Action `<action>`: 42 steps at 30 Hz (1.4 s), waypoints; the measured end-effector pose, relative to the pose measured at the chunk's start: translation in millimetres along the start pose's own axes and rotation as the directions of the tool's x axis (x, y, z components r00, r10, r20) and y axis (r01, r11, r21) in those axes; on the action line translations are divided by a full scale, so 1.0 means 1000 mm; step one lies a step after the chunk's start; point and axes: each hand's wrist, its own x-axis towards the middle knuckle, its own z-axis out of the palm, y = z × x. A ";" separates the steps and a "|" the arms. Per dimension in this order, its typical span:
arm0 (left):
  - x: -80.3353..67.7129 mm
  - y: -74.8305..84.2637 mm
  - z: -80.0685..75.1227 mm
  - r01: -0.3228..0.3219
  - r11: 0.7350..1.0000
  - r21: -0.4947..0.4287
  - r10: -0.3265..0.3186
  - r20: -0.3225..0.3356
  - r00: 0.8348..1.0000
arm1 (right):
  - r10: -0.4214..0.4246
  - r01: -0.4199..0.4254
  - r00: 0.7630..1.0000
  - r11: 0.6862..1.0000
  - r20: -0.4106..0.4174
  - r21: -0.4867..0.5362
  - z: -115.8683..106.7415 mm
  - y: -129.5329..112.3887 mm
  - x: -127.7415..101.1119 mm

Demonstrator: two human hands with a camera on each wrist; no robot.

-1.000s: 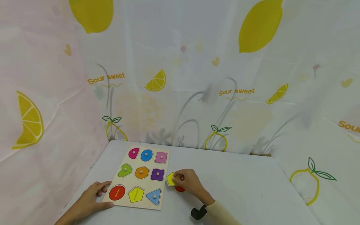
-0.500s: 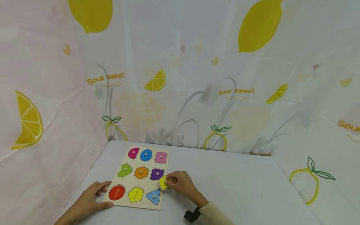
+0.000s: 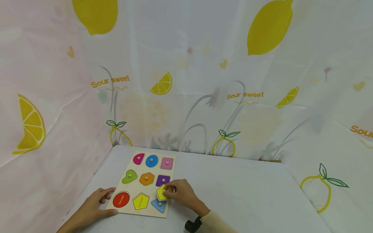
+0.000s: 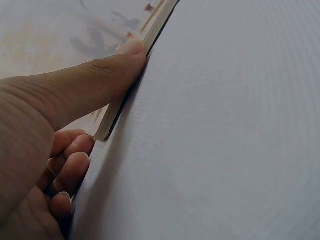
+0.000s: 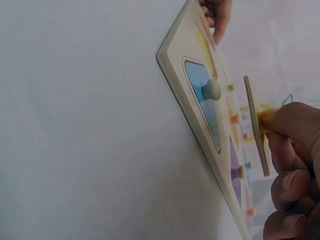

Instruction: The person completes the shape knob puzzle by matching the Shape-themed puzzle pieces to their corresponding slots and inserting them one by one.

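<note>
Right hand point(image 3: 181, 194) pinching yellow pentagon piece point(image 3: 162, 193) by its peg, hovering over puzzle board point(image 3: 132, 187) near blue trapezoid (thin, stiff, probably light). Left hand point(image 3: 94, 207) bracing board's near edge, fingers relaxed.

The puzzle board point(image 3: 145, 184) looks like pale wood, smooth and matt, with a plain unpainted edge point(image 5: 172, 70). Its inset shapes are painted in flat, slightly satiny colours, and the blue piece point(image 5: 205, 100) carries a rounded bare-wood knob. The yellow piece point(image 3: 162, 193) above the board is thin wood with a painted face. The table point(image 3: 247, 194) under the board is covered in smooth, matt white material. The backdrop point(image 3: 204, 81) behind the board is thin printed cloth, softly creased.
</note>
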 end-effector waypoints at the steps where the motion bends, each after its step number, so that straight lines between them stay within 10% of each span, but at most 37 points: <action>1: 0.000 0.000 0.000 -0.001 1.000 0.001 0.001 0.001 1.000 | -0.001 0.001 1.000 1.000 0.004 0.003 0.001 -0.001 0.001; 42: -0.002 0.004 -0.003 -0.038 0.999 0.027 0.038 0.001 0.999 | -0.076 0.087 0.993 0.988 0.089 -0.130 0.054 -0.049 0.024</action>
